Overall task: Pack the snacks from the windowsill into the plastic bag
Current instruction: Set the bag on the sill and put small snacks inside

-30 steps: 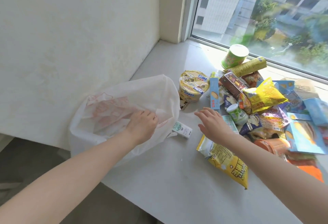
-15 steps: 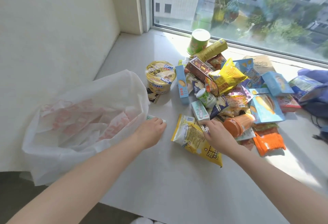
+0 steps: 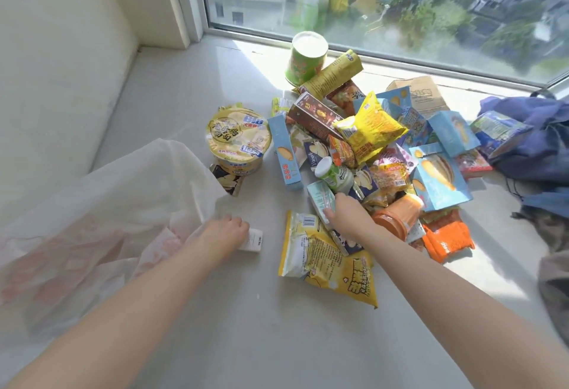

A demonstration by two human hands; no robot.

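A white plastic bag (image 3: pixel 101 213) with red print lies open at the left of the windowsill (image 3: pixel 240 327). My left hand (image 3: pixel 223 231) rests by the bag's mouth, fingers closed on a small white carton (image 3: pixel 254 239). A pile of snacks (image 3: pixel 369 148) fills the middle right. My right hand (image 3: pixel 348 214) is at the pile's near edge, closing on a pale teal carton (image 3: pixel 321 201). A yellow chip bag (image 3: pixel 329 261) lies just under that hand. A big yellow noodle cup (image 3: pixel 237 140) stands beside the bag.
A green tub (image 3: pixel 304 57) stands near the window glass (image 3: pixel 385 3). Blue cloth (image 3: pixel 529 142) lies at the far right with a cardboard piece (image 3: pixel 421 93) behind the pile. A white wall (image 3: pixel 52 65) runs along the left.
My left hand left the bag's inside and took hold of the small white carton. My right hand moved into the pile onto the teal carton. The view swung right.
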